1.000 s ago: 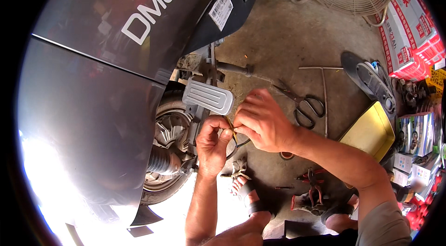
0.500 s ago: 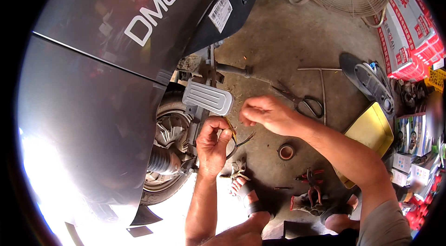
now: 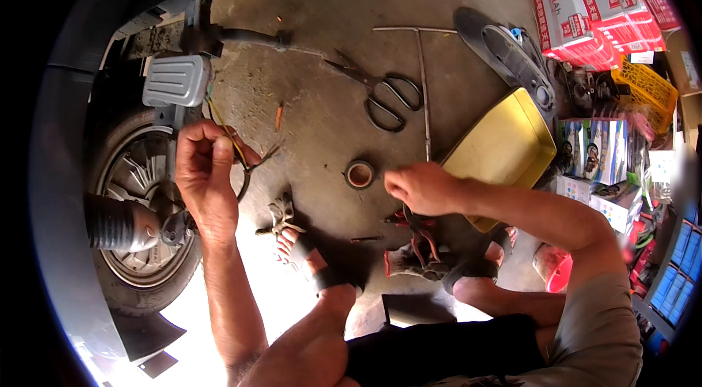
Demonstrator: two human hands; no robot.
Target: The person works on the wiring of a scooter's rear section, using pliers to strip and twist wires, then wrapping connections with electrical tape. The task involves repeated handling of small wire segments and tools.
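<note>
My left hand (image 3: 208, 175) is closed on a thin bundle of yellow and dark wires (image 3: 240, 155), gripped between thumb and fingers. The frayed wire ends (image 3: 269, 154) stick out to the right of the fingers. A grey ribbed footrest pedal (image 3: 177, 81) is just above this hand. My right hand (image 3: 420, 188) is closed, fingers curled down, right above red-handled pliers (image 3: 423, 241) on the floor. Whether its fingers hold anything is hidden. A roll of tape (image 3: 359, 174) lies to its left.
Black-handled scissors (image 3: 380, 91), a T-shaped metal rod (image 3: 422, 80) and a yellow tray (image 3: 504, 145) lie on the floor. The vehicle wheel (image 3: 139, 204) stands at left. Red-and-white boxes (image 3: 585, 14) and a yellow crate (image 3: 647, 91) line the right side.
The view has swung right and down. My right hand has moved away from the wires, down to the pliers. My left hand keeps its grip on the wires.
</note>
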